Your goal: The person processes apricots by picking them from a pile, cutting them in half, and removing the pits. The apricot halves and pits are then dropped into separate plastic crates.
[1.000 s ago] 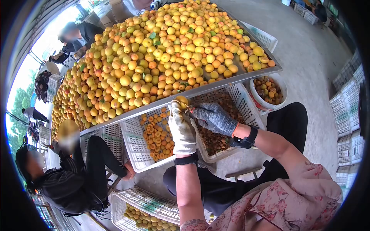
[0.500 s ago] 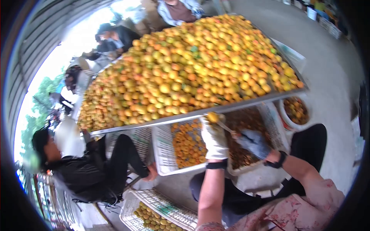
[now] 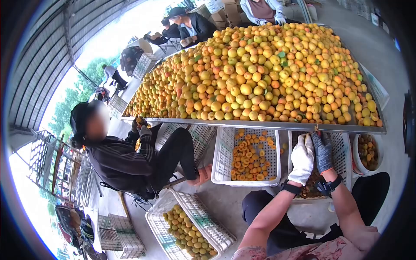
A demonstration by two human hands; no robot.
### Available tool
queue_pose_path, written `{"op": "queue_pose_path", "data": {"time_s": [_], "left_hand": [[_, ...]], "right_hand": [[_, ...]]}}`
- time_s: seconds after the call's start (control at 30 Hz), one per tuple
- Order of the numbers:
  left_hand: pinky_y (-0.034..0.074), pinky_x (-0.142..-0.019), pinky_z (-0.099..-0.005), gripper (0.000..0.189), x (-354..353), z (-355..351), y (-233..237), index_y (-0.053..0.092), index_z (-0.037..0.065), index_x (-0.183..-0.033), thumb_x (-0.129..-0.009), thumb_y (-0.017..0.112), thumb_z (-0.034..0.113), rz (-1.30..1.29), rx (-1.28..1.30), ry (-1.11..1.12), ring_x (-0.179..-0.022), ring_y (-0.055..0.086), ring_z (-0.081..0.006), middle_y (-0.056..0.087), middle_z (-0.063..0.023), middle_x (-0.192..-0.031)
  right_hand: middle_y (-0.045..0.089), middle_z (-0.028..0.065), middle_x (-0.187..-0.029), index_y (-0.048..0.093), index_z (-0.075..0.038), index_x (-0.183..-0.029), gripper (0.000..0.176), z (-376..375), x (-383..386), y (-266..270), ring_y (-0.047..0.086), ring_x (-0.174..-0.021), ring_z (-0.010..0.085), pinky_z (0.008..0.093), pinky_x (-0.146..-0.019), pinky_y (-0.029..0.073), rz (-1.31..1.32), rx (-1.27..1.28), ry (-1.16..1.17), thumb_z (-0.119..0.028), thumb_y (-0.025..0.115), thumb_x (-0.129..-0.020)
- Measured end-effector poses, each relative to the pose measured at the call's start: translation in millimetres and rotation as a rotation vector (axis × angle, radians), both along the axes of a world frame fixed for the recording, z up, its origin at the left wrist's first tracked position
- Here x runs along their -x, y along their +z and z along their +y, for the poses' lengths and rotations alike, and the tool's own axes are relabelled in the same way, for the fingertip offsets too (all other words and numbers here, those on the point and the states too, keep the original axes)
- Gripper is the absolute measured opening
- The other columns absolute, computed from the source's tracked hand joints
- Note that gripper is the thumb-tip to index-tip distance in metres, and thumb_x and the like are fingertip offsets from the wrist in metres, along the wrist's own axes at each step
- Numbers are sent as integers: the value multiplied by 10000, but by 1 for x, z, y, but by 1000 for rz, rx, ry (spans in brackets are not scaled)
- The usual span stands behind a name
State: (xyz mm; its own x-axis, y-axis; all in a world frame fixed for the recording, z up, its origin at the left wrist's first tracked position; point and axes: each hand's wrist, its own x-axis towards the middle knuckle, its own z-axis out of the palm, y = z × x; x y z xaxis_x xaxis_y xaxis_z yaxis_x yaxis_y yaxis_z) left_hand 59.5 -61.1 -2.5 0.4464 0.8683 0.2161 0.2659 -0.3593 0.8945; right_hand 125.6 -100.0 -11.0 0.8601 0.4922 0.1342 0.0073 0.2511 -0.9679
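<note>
My left hand (image 3: 302,157), in a white glove, and my right hand (image 3: 323,152), in a grey glove, are side by side at the near edge of the metal table (image 3: 260,124). Both hands have their fingers pressed together, and their fingertips meet close to the rim. What lies between them is hidden; a small brownish tip shows just above the right fingertips. Beyond the rim is a large heap of yellow-orange apricots (image 3: 247,89). Below my hands stands a white crate (image 3: 344,149) with dark brown bits in it.
Left of that, a white crate (image 3: 216,167) contains halved apricots (image 3: 251,158). A bucket (image 3: 356,158) of dark fruit stands right. Another crate (image 3: 208,221) holds greenish-yellow fruit. A seated person (image 3: 125,160) works at left; other people sit across the table.
The view has swung left. My left hand held an apricot and my right hand a thin tool, apart; now both hands are together at the rim and the apricot is not visible.
</note>
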Motion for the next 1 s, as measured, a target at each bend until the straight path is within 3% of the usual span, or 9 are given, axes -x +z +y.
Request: {"op": "queue_pose_path", "data": {"time_s": [0.13, 0.23, 0.3, 0.5, 0.63, 0.67, 0.73, 0.77, 1.0], "left_hand": [[458, -875, -362, 461, 5, 13, -24, 388, -48, -1331, -976, 430, 244, -270, -69, 45, -1059, 578, -349, 546, -294, -1185], [408, -946, -307, 372, 12, 17, -5, 496, -4, -1241, -987, 428, 258, -739, 570, -103, -1043, 531, -195, 562, -83, -1153], [459, -777, -273, 271, 14, 27, -14, 567, 92, -1046, -970, 460, 328, -828, 726, -183, -855, 548, -108, 583, 9, -933], [507, -838, -380, 434, 38, 29, -12, 546, 100, -1163, -895, 503, 438, -716, 1124, -177, -990, 599, -233, 605, -90, -1102], [447, -476, -291, 372, 45, 42, -2, 541, 103, -973, -914, 440, 456, -741, 1326, -405, -545, 542, -174, 568, -40, -701], [320, -389, -263, 356, 38, 34, 15, 516, 107, -882, -939, 393, 437, -664, 1211, -270, -411, 399, -145, 453, -11, -547], [314, -396, -278, 373, 39, 36, 21, 533, 83, -883, -970, 350, 396, -828, 1142, -560, -413, 387, -157, 457, -35, -541], [314, -399, -277, 379, 38, 33, 25, 537, 77, -883, -976, 345, 390, -875, 1124, -598, -413, 385, -159, 459, -40, -544], [359, -470, -278, 524, 36, 30, 28, 570, 59, -940, -935, 395, 553, -832, 1067, -472, -493, 450, -164, 508, -50, -615]], "right_hand": [[605, 138, -742, 613, -20, -957, 234, 4, 3, -2, 586, -670, 249, 358, -636, 465, -599, 245, -79, -224, 656, -852], [597, 145, -723, 605, -59, -936, 265, 7, 5, 27, 583, -649, 323, 410, -585, 450, -951, 330, -15, -264, 693, -794], [595, 146, -745, 598, -64, -908, 291, 9, 5, 36, 585, -683, 326, 417, -610, 457, -1046, 357, 15, -325, 675, -807], [593, 136, -838, 571, -70, -895, 329, 13, 0, 34, 585, -730, 334, 442, -636, 455, -1339, 332, 79, -354, 670, -761], [603, 93, -827, 586, -55, -897, 316, 7, -6, 38, 603, -717, 271, 400, -640, 472, -1359, 387, 199, -337, 679, -790], [609, 59, -827, 592, -56, -911, 305, 10, -5, 33, 608, -731, 220, 364, -651, 483, -766, 152, 252, -336, 671, -817], [609, -18, -824, 611, -90, -975, 245, 17, 0, 50, 604, -781, 102, 261, -673, 505, 336, -344, 278, -313, 639, -878], [530, 3, -677, 592, -71, -990, 272, 11, -2, 72, 488, -496, 115, 241, -443, 417, 647, -287, 229, -331, 550, -923], [385, 15, -470, 525, -99, -730, 456, 11, -9, 94, 340, -376, 130, 260, -379, 296, 643, -404, 385, -469, 373, -948]]}}
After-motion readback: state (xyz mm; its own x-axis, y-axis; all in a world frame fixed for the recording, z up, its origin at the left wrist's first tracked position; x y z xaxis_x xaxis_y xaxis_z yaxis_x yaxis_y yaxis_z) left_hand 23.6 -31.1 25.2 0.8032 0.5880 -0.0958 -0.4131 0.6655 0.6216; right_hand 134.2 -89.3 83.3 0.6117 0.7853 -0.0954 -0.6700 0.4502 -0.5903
